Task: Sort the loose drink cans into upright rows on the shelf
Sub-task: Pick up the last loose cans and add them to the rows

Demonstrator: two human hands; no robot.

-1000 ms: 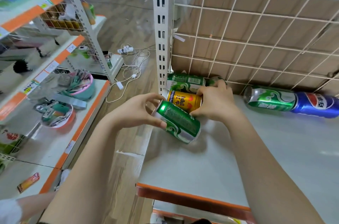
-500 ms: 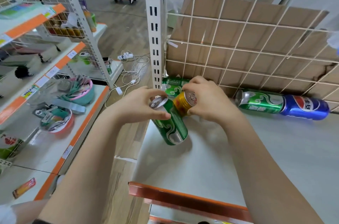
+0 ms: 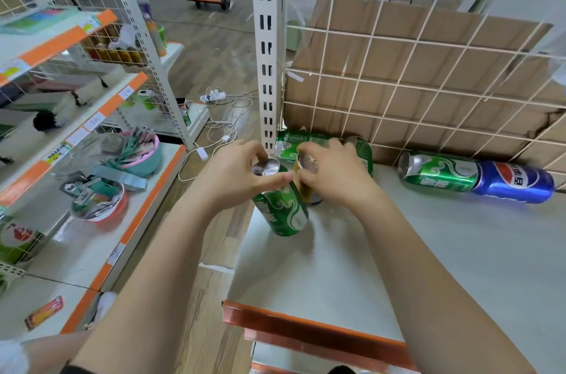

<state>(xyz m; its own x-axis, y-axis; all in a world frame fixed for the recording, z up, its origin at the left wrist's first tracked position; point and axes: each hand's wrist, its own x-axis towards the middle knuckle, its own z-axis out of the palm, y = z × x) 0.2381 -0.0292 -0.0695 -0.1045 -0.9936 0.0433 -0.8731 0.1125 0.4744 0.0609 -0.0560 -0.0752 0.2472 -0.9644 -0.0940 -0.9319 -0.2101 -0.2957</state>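
The left hand point(image 3: 235, 177), at the centre of the frame, is closed around the top of a green can point(image 3: 283, 211), with thumb and fingers curled about its silver rim. The can is held close to upright, slightly tilted, at the left edge of the white shelf point(image 3: 398, 251). Just to the right, the right hand point(image 3: 340, 177) is wrapped around a yellow can point(image 3: 305, 189), also near upright, its silver lid seen between the fingers. The two cans are side by side, touching or nearly so.

Behind the hands, at the back left corner of the shelf, a second green can point(image 3: 291, 143) is laid on its side. A third green can point(image 3: 365, 153) is partly hidden by the right hand. At the middle right, a fourth green can point(image 3: 441, 173) and a blue can point(image 3: 514, 182) are laid end to end on their sides against the wire grid point(image 3: 398, 91). Brown cardboard point(image 3: 428, 48) is propped behind the grid. At the left of the frame, a neighbouring rack point(image 3: 92, 251) is seen, with a pink bowl point(image 3: 144, 156) of small goods on it.
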